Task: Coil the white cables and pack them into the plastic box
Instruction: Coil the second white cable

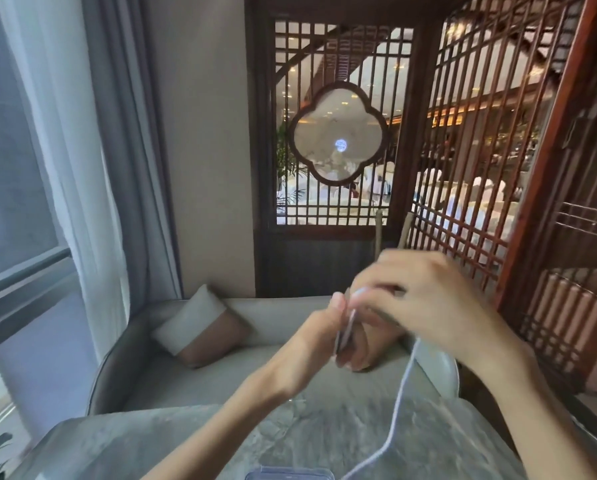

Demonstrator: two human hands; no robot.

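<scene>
Both hands are raised above the grey marble table (151,441). My left hand (328,336) pinches a small coil of white cable between thumb and fingers. My right hand (425,299), blurred by motion, is closed on the same white cable (399,400) just beside the coil. The loose length hangs from the hands and trails down toward the bottom edge. Only the top rim of the clear plastic box (290,474) shows at the bottom centre, below the hands.
A grey sofa (172,379) with a white and brown cushion (200,329) sits beyond the table. A white plate (439,367) lies under my right wrist. Dark wooden lattice screens (463,150) stand behind and to the right; a curtained window (47,168) is at left.
</scene>
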